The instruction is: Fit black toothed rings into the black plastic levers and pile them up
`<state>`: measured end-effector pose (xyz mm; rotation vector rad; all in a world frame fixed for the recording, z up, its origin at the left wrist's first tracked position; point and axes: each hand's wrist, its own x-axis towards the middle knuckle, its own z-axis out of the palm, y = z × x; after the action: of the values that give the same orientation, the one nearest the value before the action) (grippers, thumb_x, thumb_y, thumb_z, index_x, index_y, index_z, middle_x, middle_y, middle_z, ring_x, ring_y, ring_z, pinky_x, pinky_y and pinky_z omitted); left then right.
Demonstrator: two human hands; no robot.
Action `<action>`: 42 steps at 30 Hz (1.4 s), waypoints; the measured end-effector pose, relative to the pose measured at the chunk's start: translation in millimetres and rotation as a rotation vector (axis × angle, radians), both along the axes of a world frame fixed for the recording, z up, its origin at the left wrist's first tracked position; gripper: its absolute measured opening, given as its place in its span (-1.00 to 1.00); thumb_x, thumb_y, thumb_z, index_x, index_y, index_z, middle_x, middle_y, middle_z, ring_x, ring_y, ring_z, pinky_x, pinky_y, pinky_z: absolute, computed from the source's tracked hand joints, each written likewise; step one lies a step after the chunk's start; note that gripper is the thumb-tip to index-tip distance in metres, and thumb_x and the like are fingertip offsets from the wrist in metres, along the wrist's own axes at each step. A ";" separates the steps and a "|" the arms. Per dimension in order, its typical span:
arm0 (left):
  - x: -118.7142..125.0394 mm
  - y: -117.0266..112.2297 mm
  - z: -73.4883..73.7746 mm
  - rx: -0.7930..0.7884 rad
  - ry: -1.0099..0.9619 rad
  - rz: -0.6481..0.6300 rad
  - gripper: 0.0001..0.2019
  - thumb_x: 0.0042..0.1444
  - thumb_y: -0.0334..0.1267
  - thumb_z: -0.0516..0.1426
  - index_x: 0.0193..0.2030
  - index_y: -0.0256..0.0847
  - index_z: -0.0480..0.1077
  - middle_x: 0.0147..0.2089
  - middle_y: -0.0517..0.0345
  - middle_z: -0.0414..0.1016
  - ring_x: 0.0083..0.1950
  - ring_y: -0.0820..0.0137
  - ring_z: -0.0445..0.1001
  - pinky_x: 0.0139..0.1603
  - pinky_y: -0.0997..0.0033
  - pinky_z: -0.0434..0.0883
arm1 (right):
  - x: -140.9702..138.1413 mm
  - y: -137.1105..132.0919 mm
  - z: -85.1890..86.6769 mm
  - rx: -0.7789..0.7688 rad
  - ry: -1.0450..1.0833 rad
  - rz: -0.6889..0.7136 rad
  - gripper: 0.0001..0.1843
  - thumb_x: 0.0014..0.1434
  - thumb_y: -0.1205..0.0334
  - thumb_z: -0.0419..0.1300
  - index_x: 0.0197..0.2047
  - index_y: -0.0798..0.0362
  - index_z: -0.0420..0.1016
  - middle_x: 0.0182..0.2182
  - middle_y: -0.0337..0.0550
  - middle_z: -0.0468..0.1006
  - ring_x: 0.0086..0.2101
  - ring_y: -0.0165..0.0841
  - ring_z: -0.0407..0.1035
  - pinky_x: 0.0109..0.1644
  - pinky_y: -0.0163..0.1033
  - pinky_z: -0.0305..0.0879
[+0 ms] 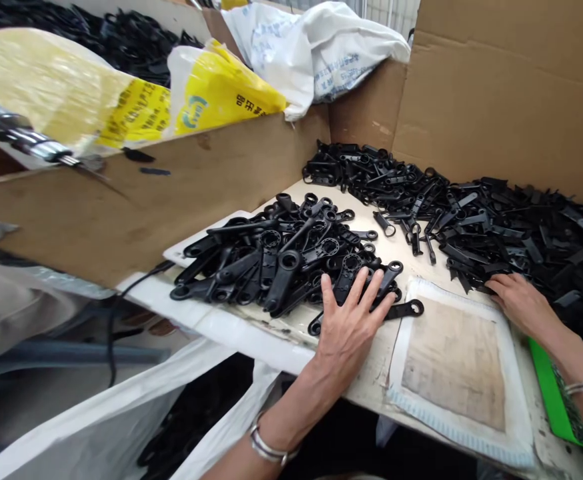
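My left hand [349, 327] is open, its fingers spread over the near right edge of a heap of black plastic crank-shaped arms [286, 263]. These arms have round ring ends, and one long arm [406, 309] sticks out beyond my fingers toward the cloth pad. At the edge of a second pile of smaller black plastic pieces [501, 227], my right hand [526, 307] has its fingers bent and close together. Its thumb and whatever lies under its fingertips are hidden.
A worn cloth pad [454, 363] lies between my hands. A green tray [549, 393] of small metal pieces sits under my right forearm. Cardboard walls [501, 87] enclose the back. At left hangs a powered screwdriver [36, 143]. A white sack [121, 407] opens below the table edge.
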<state>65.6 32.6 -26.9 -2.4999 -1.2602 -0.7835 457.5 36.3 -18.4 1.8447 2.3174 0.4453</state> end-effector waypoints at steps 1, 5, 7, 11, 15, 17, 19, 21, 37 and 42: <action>0.1 0.1 -0.9 0.013 -0.009 -0.006 -0.69 0.27 -0.35 0.08 0.10 -0.03 0.46 0.34 -0.06 0.31 0.33 0.00 0.30 0.32 -0.56 -0.30 | 0.4 4.4 3.8 -0.015 -0.022 0.008 -0.74 0.29 0.23 0.03 -0.09 0.02 0.52 -0.09 -0.05 0.52 -0.12 -0.18 0.32 -0.12 -0.14 0.27; 0.8 0.2 -3.5 0.072 -0.030 -0.044 -0.72 0.24 -0.38 0.11 0.06 -0.10 0.47 0.32 -0.07 0.34 0.33 0.04 0.31 0.33 -0.51 -0.43 | -18.2 15.9 20.8 -0.126 -0.082 -0.067 -0.77 0.25 0.28 0.07 -0.13 0.03 0.54 -0.15 -0.02 0.51 -0.12 -0.17 0.31 -0.13 -0.15 0.24; 1.1 0.0 -3.7 0.099 -0.031 -0.071 -0.74 0.24 -0.37 0.13 0.04 -0.12 0.47 0.31 -0.06 0.35 0.32 0.07 0.32 0.34 -0.45 -0.49 | -29.2 18.2 26.7 -0.157 -0.093 -0.125 -0.77 0.24 0.31 0.07 -0.16 0.03 0.56 -0.17 0.00 0.52 -0.12 -0.15 0.32 -0.15 -0.14 0.23; 2.0 -0.1 -2.9 0.149 -0.062 -0.147 -0.83 0.26 -0.37 0.12 -0.05 -0.18 0.48 0.25 -0.04 0.42 0.31 0.13 0.34 0.36 -0.39 -0.52 | -42.0 19.2 35.7 -0.190 -0.080 -0.211 -0.78 0.19 0.34 0.12 -0.18 0.03 0.59 -0.17 0.00 0.55 -0.11 -0.14 0.36 -0.21 -0.17 0.23; 3.1 -0.3 -2.3 0.194 -0.093 -0.193 -0.85 0.27 -0.42 0.08 -0.14 -0.24 0.48 0.22 -0.04 0.46 0.29 0.17 0.36 0.39 -0.38 -0.46 | -58.6 26.4 52.5 -0.225 -0.027 -0.308 -0.80 0.17 0.30 0.13 -0.28 -0.02 0.61 -0.27 -0.07 0.61 -0.24 -0.18 0.47 -0.36 -0.24 0.19; 3.1 -1.2 -2.3 0.196 -0.092 -0.196 -0.82 0.26 -0.49 0.06 -0.17 -0.26 0.48 0.23 -0.05 0.45 0.30 0.18 0.36 0.39 -0.39 -0.43 | -72.8 38.0 62.1 -0.195 0.010 -0.348 -0.72 0.24 0.24 0.04 -0.25 -0.04 0.60 -0.27 -0.06 0.62 -0.28 -0.17 0.50 -0.38 -0.23 0.19; 2.6 -2.5 -2.6 0.175 -0.082 -0.193 -0.79 0.23 -0.54 0.05 -0.17 -0.26 0.48 0.23 -0.05 0.44 0.32 0.19 0.34 0.40 -0.40 -0.41 | -88.8 56.9 69.2 -0.142 0.057 -0.366 -0.67 0.30 0.16 -0.02 -0.14 -0.06 0.58 -0.20 -0.03 0.63 -0.23 -0.13 0.51 -0.32 -0.19 0.24; 2.0 -3.5 -3.2 0.142 -0.077 -0.193 -0.77 0.22 -0.57 0.04 -0.14 -0.27 0.48 0.24 -0.06 0.44 0.33 0.19 0.32 0.40 -0.40 -0.40 | -103.9 82.0 72.7 -0.091 0.113 -0.376 -0.65 0.31 0.12 -0.03 -0.01 -0.09 0.54 -0.12 -0.03 0.62 -0.12 -0.09 0.50 -0.23 -0.16 0.29; -0.4 -3.8 -3.4 0.106 -0.212 -0.183 -0.78 0.30 -0.47 0.02 -0.16 -0.33 0.51 0.10 -0.07 0.56 0.23 0.20 0.43 0.42 -0.36 -0.33 | -129.6 174.1 36.5 0.148 0.640 -0.606 -0.42 0.14 0.15 0.23 0.23 0.00 0.32 -0.19 -0.03 0.63 -0.13 -0.17 0.51 -0.05 -0.07 0.40; 0.3 -3.5 -2.5 0.109 -0.228 -0.178 -0.80 0.28 -0.50 0.04 -0.18 -0.33 0.51 0.09 -0.10 0.56 0.22 0.16 0.45 0.42 -0.36 -0.30 | -104.2 151.6 53.5 0.123 0.891 -0.497 -0.32 0.10 0.12 0.25 0.24 0.23 0.31 -0.46 -0.19 0.57 -0.52 -0.40 0.42 -0.38 -0.27 0.41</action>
<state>65.9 29.0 -29.3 -2.5142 -1.0365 -1.1751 353.3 187.9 35.1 2.9999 2.0941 -0.4004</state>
